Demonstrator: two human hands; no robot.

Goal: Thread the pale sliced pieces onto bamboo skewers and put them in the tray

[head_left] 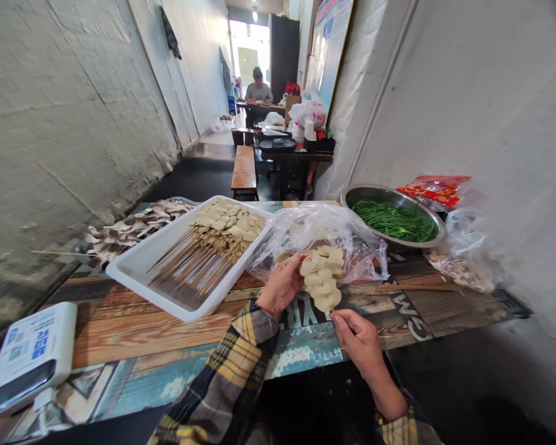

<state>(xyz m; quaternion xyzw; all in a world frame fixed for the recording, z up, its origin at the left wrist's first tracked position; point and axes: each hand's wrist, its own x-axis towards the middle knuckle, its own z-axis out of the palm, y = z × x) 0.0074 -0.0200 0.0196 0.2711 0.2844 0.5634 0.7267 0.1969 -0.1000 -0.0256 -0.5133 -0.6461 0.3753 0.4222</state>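
My right hand point(356, 337) pinches the lower end of a thin bamboo skewer point(332, 308). Pale, thin round slices point(323, 283) overlap along that skewer, which I hold above the table; what food they are I cannot tell. My left hand point(285, 285) is closed at the upper left edge of these slices, its fingertips partly hidden. Just behind both hands lies a clear plastic bag point(315, 222) with more pale slices inside. To the left, a white tray point(120, 272) holds several filled skewers point(199, 253) in a row, their bare sticks pointing toward me.
Brown-and-white mushroom pieces point(134, 225) lie left of the tray. At the right stand a steel bowl point(438, 238) of green chives point(393, 221) and some plastic bags point(466, 238). Loose skewers point(419, 287) rest near it. A white device point(30, 355) sits front left. Another person point(258, 91) sits far back.
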